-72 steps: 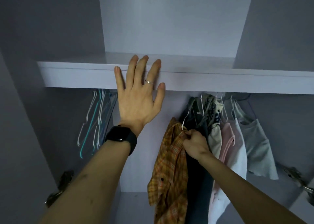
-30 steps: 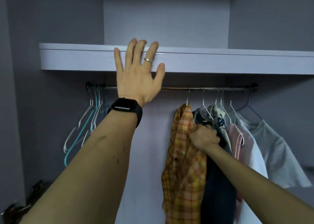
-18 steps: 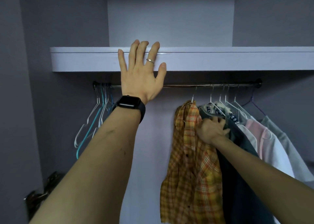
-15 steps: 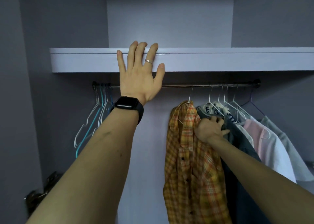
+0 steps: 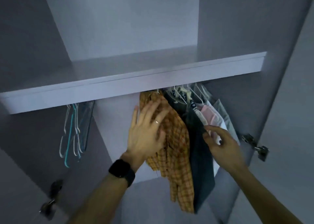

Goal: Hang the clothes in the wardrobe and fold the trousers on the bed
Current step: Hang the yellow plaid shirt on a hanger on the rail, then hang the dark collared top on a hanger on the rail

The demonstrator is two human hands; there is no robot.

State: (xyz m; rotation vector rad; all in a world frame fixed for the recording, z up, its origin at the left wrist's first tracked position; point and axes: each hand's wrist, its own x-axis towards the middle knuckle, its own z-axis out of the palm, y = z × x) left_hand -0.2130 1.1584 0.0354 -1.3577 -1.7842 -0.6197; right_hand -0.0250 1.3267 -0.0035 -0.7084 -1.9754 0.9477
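**Fig. Hanging step: I settle the plaid shirt among the clothes in the wardrobe.**

My left hand [image 5: 147, 130] lies flat against the orange plaid shirt [image 5: 176, 138], fingers straight and spread. The shirt hangs below the shelf [image 5: 136, 81] at the left end of the row. My right hand [image 5: 222, 144] has its fingers half curled at the edge of the dark garment [image 5: 200, 164] just right of the shirt; blur hides whether they pinch the cloth. I judge the shirt hung. The next move calls for freeing both hands without dragging a hanger sideways, then turning to the trousers and bed, neither in view. Contents of the wardrobe [image 5: 25, 45]:
- **Right:** plaid shirt, dark garment, patterned piece [image 5: 192, 103], pink garment [image 5: 209, 115] and pale grey garment [image 5: 224, 116], packed together.
- **Left, well apart:** bare hangers [image 5: 73, 130].

The shelf hides the rail.
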